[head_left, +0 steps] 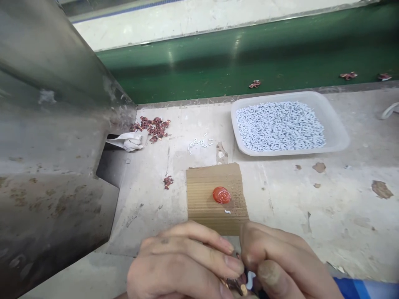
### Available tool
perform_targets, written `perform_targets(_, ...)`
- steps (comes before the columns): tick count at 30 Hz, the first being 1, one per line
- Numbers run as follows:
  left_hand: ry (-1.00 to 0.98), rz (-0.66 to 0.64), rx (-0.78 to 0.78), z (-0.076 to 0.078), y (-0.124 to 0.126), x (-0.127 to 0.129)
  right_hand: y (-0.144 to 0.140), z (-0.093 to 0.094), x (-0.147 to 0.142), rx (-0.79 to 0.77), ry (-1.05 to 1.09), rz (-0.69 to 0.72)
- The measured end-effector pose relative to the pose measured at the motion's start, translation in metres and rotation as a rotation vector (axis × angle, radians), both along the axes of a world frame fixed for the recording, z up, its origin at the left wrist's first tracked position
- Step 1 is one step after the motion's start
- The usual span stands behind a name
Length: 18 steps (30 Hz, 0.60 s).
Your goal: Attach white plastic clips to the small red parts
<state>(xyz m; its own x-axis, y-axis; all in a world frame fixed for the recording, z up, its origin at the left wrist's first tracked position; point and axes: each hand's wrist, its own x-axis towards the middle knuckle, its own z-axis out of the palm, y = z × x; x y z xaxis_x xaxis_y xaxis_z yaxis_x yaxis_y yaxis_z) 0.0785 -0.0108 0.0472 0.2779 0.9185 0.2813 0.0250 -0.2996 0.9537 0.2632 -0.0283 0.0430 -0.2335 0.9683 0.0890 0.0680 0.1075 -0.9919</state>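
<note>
At the bottom of the head view, my left hand (183, 265) is closed around a small dark reddish-brown figure (235, 284) with a tan tip, mostly hidden by the fingers. Close against it, my right hand (280, 261) is curled with thumb and fingertips together. A white wavy piece (250, 280) shows between the figure and my right thumb; whether the fingers grip it I cannot tell. Just beyond both hands lies a cardboard piece (202, 182) bearing a small red dish-like disc (221, 195) with a glossy surface and one loose white wavy piece (227, 212).
A translucent plastic tub (338, 133) full of pale wavy pieces stands at the right. Reddish-brown figures (156, 127) are heaped at the left, near loose white pieces (199, 143) and a crumpled white cloth (132, 141). A metal panel (56, 124) bounds the left; a green strip (193, 70) runs behind.
</note>
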Motion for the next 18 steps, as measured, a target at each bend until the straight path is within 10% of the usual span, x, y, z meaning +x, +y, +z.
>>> perform_targets(7, -0.018, -0.026, 0.097, -0.005, -0.002, -0.006, 0.003, 0.001, -0.006, -0.073, -0.014, 0.135)
perform_targets(18, -0.015, -0.001, 0.095, -0.007, 0.001, -0.003, 0.001, 0.005, -0.007, -0.603, 0.203, 0.221)
